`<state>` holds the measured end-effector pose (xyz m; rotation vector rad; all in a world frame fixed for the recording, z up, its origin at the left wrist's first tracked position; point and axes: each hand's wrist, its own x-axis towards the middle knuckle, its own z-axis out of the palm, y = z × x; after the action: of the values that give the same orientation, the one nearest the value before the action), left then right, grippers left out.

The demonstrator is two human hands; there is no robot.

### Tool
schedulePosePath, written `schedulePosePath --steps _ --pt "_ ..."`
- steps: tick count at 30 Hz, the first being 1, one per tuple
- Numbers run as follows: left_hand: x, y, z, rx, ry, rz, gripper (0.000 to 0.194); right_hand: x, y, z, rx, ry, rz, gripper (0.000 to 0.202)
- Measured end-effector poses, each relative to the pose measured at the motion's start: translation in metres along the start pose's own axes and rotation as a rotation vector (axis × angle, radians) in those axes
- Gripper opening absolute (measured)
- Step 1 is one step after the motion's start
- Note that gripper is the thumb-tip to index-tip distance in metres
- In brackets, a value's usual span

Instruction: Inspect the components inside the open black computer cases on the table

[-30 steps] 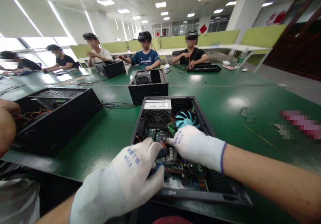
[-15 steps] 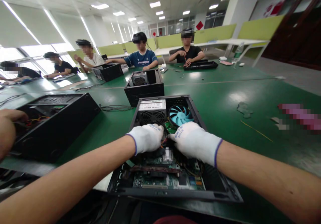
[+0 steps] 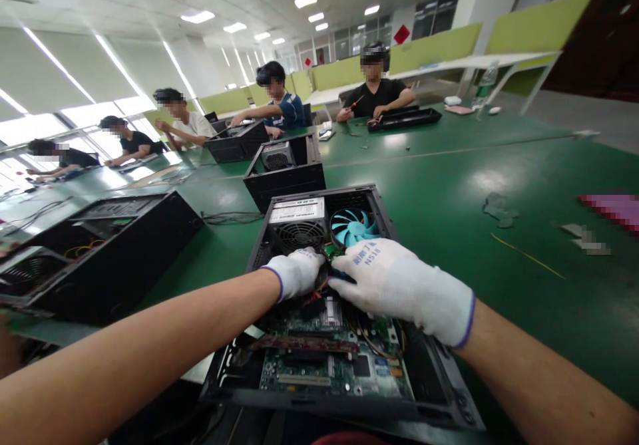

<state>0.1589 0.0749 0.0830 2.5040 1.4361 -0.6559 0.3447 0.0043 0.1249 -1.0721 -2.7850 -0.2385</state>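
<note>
Both your gloved hands, left and right, pinch the wires mid-case, near surface edge, beside fan. Looks like unplugging; next needs a straight, steady pull

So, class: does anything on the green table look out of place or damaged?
Yes: right of the open computer case, a ragged patch mars the green table, like torn or peeled surface. A thin yellow strand lies loose beside it.

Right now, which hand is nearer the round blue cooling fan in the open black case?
Right. The right hand lies just below the round blue cooling fan, nearly touching; the left hand sits lower left, below the power supply grille.
</note>
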Motion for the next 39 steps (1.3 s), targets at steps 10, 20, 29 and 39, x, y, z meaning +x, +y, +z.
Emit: schedulePosePath --steps 10,20,29,39 --pt "0.017 -0.007 0.012 -0.014 0.055 0.004 0.032 -0.01 0.005 0.006 -0.071 0.181 0.037 0.036" --pt "0.023 -0.009 0.018 -0.043 0.079 0.045 0.032 -0.012 0.008 0.009 -0.107 0.21 0.006 0.036" --pt "0.026 -0.011 0.023 -0.087 0.105 0.023 0.035 -0.011 0.007 0.001 -0.052 0.113 0.034 0.04" --pt "0.031 -0.016 0.03 -0.094 0.103 0.016 0.038 -0.011 0.007 0.005 -0.104 0.183 0.002 0.037"
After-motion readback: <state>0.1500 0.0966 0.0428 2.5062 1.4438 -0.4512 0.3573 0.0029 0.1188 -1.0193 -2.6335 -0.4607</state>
